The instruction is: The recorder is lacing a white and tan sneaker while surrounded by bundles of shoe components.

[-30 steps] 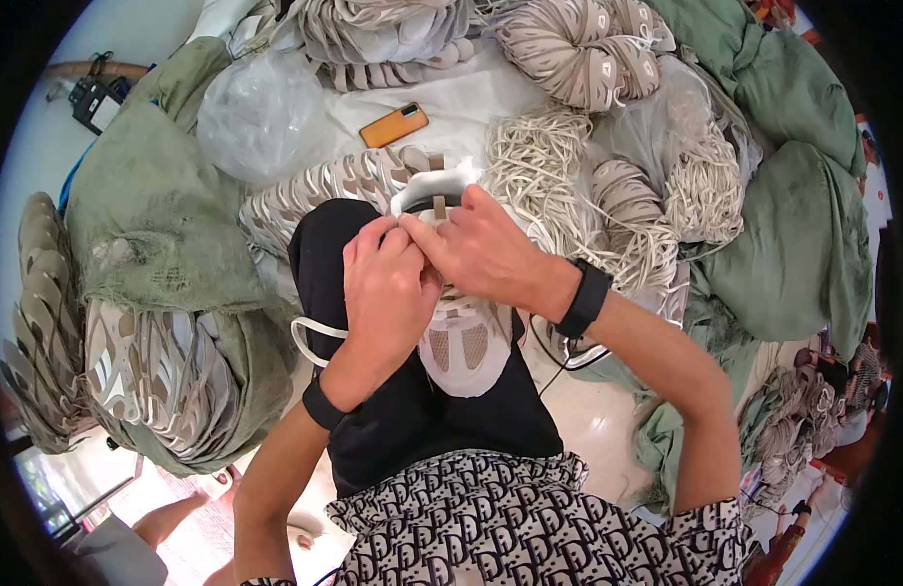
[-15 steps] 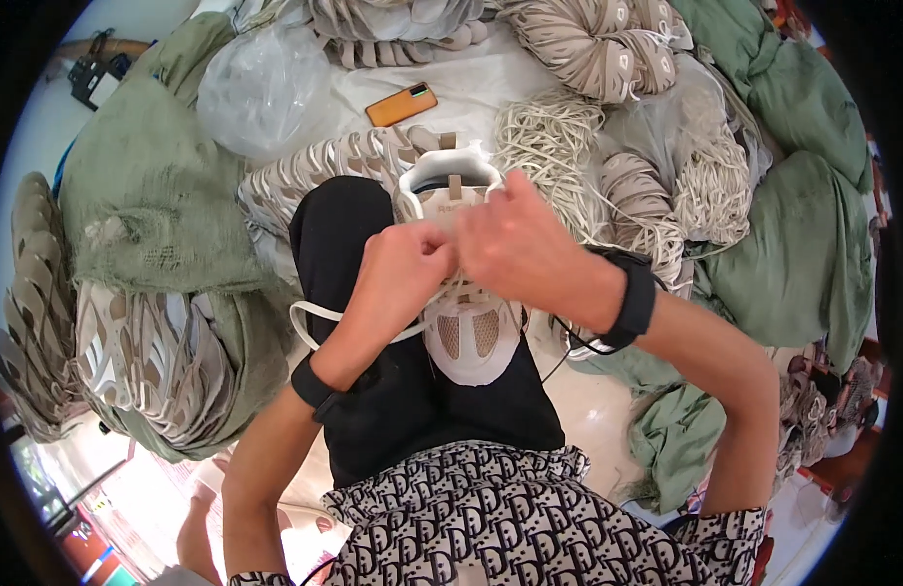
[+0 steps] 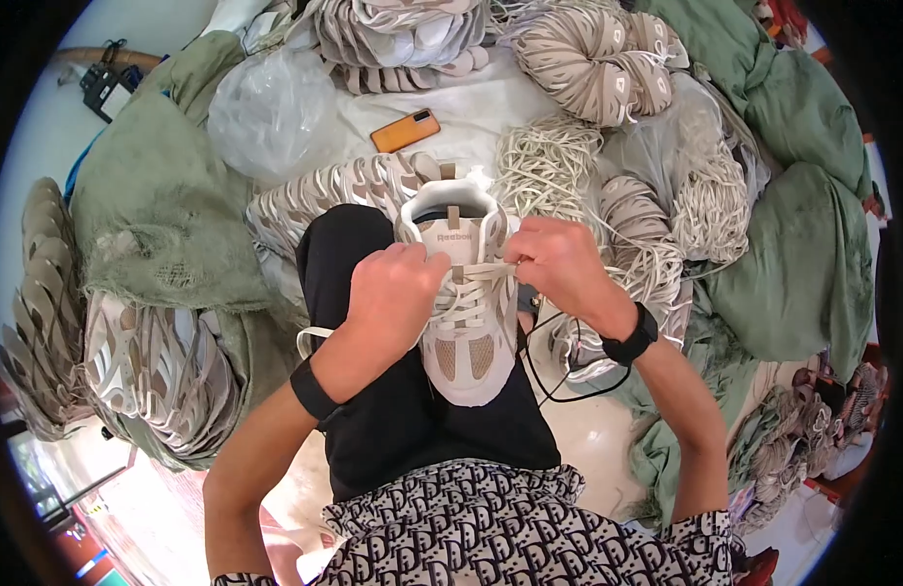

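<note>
A beige and white sneaker (image 3: 468, 381) rests on my lap, its toe toward me and its collar away. A pale shoelace (image 3: 461, 311) runs criss-cross up its front. My right hand (image 3: 561, 256) pinches a length of lace beside the top eyelets on the shoe's right. Curled at the opposite side, my left hand (image 3: 395, 295) is closed at the lace, its fingertips partly hidden. Behind my left wrist a loop of lace sticks out over my black trouser leg. Both wrists wear black bands.
Beyond my knees lie a row of shoe uppers (image 3: 349, 186), an orange phone (image 3: 405, 130), a clear plastic bag (image 3: 273, 112) and heaped laces (image 3: 549, 161). Bundled uppers (image 3: 593, 63) sit farther back. Green sacks (image 3: 159, 215) flank both sides. A black cable (image 3: 559, 398) hangs by my right wrist.
My hands have moved apart from over the shoe's tongue to its two sides, drawing back so the lacing shows. The view has shifted slightly.
</note>
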`<state>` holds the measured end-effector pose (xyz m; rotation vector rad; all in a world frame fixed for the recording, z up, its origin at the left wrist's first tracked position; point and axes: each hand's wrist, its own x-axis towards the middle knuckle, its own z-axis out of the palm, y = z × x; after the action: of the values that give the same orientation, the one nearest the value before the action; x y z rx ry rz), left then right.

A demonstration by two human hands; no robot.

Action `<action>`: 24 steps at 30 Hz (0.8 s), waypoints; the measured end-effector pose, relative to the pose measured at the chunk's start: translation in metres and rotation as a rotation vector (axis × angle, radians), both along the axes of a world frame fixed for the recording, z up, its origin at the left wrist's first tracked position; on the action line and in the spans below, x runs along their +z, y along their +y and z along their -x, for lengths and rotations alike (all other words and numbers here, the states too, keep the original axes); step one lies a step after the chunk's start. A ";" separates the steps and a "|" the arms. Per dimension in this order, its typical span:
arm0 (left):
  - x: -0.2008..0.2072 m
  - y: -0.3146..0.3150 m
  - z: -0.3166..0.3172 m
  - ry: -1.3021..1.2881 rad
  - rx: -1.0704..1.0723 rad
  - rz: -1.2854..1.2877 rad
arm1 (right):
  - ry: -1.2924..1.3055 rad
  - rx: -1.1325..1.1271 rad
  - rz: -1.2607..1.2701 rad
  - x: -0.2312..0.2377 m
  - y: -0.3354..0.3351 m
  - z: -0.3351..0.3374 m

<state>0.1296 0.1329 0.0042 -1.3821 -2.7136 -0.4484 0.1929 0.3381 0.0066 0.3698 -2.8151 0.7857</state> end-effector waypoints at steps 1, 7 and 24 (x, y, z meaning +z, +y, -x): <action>0.002 0.002 -0.001 0.052 -0.026 0.016 | -0.080 -0.025 0.130 0.000 0.001 -0.002; 0.002 0.003 -0.003 -0.077 0.021 -0.110 | -0.040 0.013 0.173 -0.015 -0.028 -0.015; 0.003 0.011 -0.009 0.207 -0.179 0.067 | -0.279 -0.283 0.263 -0.018 -0.053 -0.019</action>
<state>0.1386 0.1439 0.0076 -1.5984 -2.4732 -0.2116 0.2120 0.2852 -0.0119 -0.1912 -2.8614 1.1972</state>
